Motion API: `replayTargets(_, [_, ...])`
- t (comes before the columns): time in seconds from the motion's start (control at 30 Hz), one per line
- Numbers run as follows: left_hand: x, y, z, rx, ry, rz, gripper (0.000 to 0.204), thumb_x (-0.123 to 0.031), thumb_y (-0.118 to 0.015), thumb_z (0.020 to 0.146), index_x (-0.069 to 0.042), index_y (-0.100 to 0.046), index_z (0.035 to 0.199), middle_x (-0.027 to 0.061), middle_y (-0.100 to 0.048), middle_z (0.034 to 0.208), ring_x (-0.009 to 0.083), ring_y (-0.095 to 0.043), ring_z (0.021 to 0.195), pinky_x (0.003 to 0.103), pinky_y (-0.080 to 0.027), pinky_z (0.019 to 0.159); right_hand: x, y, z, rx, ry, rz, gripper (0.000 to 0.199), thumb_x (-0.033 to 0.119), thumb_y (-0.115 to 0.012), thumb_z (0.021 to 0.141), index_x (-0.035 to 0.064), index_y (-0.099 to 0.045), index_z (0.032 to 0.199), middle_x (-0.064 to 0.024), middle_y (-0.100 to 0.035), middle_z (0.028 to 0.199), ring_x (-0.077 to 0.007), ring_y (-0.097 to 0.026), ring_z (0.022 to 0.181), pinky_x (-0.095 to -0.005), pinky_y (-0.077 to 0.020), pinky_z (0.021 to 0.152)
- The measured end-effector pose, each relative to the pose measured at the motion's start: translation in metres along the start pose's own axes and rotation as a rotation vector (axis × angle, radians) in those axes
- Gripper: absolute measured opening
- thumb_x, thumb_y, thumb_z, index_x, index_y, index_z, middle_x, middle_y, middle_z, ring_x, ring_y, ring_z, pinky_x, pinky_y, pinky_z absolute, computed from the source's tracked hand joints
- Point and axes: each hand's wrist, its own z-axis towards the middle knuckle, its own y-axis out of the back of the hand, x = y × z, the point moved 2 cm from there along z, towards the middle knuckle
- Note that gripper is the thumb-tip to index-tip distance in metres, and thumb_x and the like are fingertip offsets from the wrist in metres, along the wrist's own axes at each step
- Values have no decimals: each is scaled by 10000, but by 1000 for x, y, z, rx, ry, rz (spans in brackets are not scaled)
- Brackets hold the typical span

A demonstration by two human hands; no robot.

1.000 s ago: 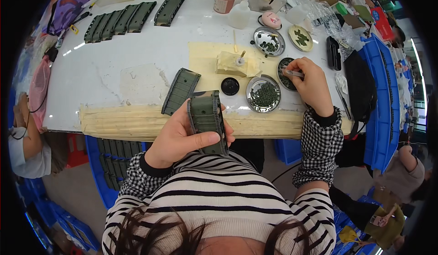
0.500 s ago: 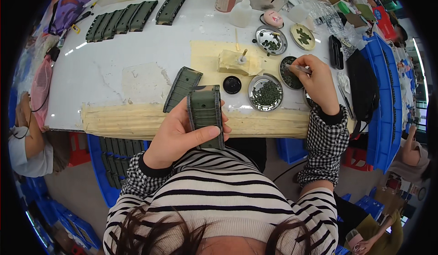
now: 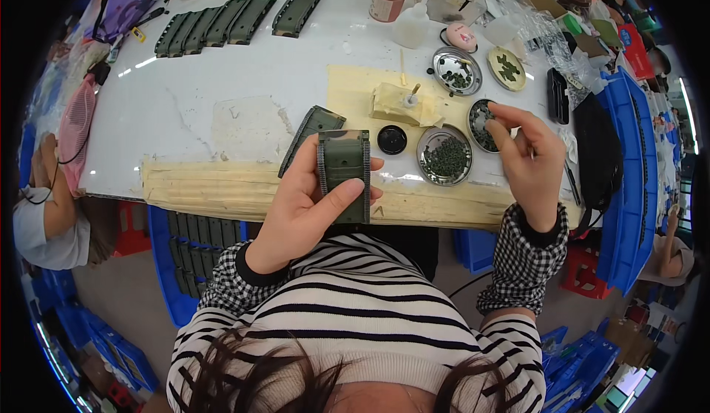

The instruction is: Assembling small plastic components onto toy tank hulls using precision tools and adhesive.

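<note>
My left hand [image 3: 296, 210] is wrapped round a curved camouflage-green plastic piece [image 3: 345, 163] with toothed side edges, its thumb pressed on the front. A similar green piece [image 3: 314, 128] lies on the table just beyond it. Over a round dish of tiny dark bits [image 3: 482, 136], my right hand [image 3: 534, 160] is closed with thumb and forefinger pinched at the dish. Part of a thin metal tool, apparently tweezers [image 3: 531, 151], shows by its curled fingers; whether a bit is pinched is too small to tell. A metal dish of small green bits [image 3: 445, 158] sits to the left.
A tape-wrapped block [image 3: 399, 105] and a black round lid [image 3: 392, 139] stand mid-table. Behind are another metal dish [image 3: 473, 87], a pale lid with green pieces [image 3: 515, 80] and a pink tin [image 3: 387, 0]. Several green pieces [image 3: 214, 25] line the far left. A blue bin [image 3: 174, 295] stands below.
My right hand has turned, its fingertips now pinching at the dish and the metal tool tucked back toward the palm. My left hand has tilted the green piece more upright. The whole view has shifted slightly.
</note>
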Motion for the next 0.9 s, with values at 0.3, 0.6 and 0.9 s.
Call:
replayTargets(0.3, [10, 3, -1, 97, -216, 303, 429, 11, -504, 947, -10, -327, 1336, 173, -555, 1234, 193, -604, 1051, 327, -506, 918, 58, -45, -22, 117, 24, 365, 214, -46, -730, 750, 40, -707, 946, -51, -686, 788, -86, -556, 571, -211, -391, 470])
replayTargets(0.6, [13, -1, -4, 98, -162, 373, 402, 30, -499, 941, 10, -349, 1313, 143, -554, 1209, 159, -578, 1080, 305, -505, 918, 67, -59, -17, 26, 246, 281, 209, -46, -721, 747, 21, -689, 942, -79, -608, 817, -183, -601, 673, -270, -470, 565])
replayTargets(0.9, [19, -5, -2, -41, -403, 511, 380, -34, -613, 881, 16, -461, 1226, 138, -606, 970, 165, -577, 812, 271, -472, 715, 62, -71, -28, -74, 397, 153, 374, -107, -669, 660, -1, -672, 1019, -90, -588, 827, -218, -582, 641, -298, -466, 539])
